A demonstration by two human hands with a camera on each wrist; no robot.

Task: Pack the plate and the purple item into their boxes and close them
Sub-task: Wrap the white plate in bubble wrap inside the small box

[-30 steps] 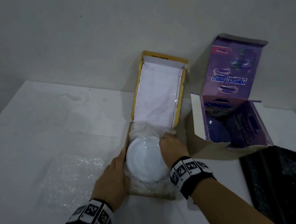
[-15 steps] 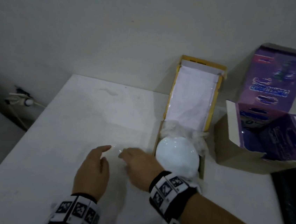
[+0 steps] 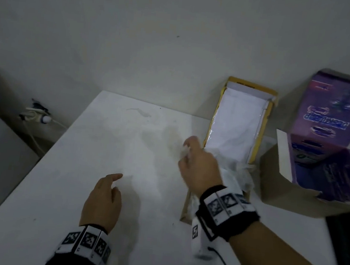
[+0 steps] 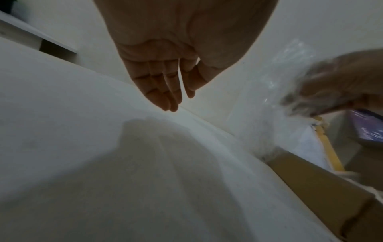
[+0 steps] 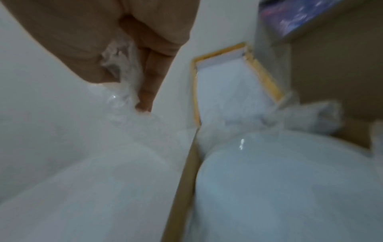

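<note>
The white plate [image 5: 290,188] lies in the open brown box [image 3: 186,211], on crumpled clear wrap; my right arm hides it in the head view. The box's yellow-edged lid [image 3: 238,126] stands up against the wall. My right hand [image 3: 186,149] hovers at the box's left edge and grips a sheet of clear bubble wrap [image 5: 122,68], which hangs down to the table [image 4: 267,101]. My left hand [image 3: 112,183] floats open above the table, fingers straight [image 4: 176,101], holding nothing. The purple box [image 3: 328,168] stands open at the right; its inside is too dark to make out.
The white table [image 3: 103,146] ends in an edge on the left, with a wall socket and plug [image 3: 38,116] beyond it. A dark bag [image 3: 343,247] lies at the right edge. The wall stands close behind both boxes.
Both hands left the plate and reached left for the bubble wrap on the table. My right hand has now taken it and raised it toward the box. The head view swung left.
</note>
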